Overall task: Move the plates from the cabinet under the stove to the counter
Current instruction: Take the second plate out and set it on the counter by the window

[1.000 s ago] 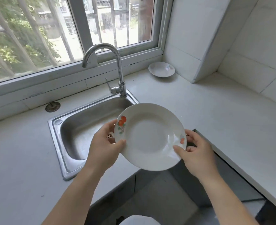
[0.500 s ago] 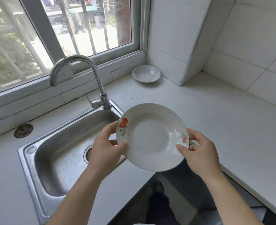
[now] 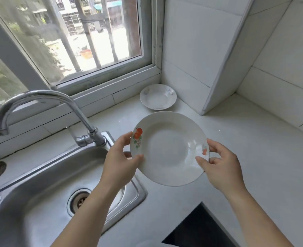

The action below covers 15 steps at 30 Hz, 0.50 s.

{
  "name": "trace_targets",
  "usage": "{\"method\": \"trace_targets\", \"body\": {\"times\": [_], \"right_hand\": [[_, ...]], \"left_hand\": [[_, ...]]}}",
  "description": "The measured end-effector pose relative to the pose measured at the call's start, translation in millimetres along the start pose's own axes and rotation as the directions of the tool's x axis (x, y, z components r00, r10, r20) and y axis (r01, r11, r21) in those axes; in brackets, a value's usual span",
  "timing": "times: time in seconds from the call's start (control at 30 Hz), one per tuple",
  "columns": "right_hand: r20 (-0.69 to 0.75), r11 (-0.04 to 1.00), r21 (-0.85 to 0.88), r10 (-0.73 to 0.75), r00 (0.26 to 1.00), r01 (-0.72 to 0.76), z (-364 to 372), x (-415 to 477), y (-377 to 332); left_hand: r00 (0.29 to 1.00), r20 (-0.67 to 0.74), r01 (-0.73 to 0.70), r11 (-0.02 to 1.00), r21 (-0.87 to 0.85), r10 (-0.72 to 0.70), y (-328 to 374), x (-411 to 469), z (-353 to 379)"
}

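Plate (image 3: 170,148): glazed, stiff, prob. light, slippery, breakable.
Grip: opposite rims.
Left hand (image 3: 119,163), right hand (image 3: 222,166): both clasping plate.
Desk (image 3: 254,139): beneath hands.

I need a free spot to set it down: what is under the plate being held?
Under the held plate is bare counter; the sink corner lies by its left edge. The patch directly beneath is covered.

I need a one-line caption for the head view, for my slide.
Both hands, left hand and right hand, hold a fruit-patterned plate above the counter.
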State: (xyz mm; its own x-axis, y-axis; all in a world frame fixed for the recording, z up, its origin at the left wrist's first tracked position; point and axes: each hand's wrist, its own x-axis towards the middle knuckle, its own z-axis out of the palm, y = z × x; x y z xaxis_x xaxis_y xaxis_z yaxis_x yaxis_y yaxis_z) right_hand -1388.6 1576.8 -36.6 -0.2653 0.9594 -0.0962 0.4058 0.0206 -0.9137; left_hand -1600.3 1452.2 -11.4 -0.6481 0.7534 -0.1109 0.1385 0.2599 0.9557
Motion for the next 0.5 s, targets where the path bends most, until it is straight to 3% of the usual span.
{"method": "trace_targets", "body": {"times": [0.5], "right_hand": [[0.14, 0.998, -0.063, -0.014, 0.99, 0.023, 6.4, 152.4, -2.1]], "left_hand": [[0.991, -0.046, 0.13, 0.985, 0.113, -0.125, 17.8, 104.0, 52.3]]}}
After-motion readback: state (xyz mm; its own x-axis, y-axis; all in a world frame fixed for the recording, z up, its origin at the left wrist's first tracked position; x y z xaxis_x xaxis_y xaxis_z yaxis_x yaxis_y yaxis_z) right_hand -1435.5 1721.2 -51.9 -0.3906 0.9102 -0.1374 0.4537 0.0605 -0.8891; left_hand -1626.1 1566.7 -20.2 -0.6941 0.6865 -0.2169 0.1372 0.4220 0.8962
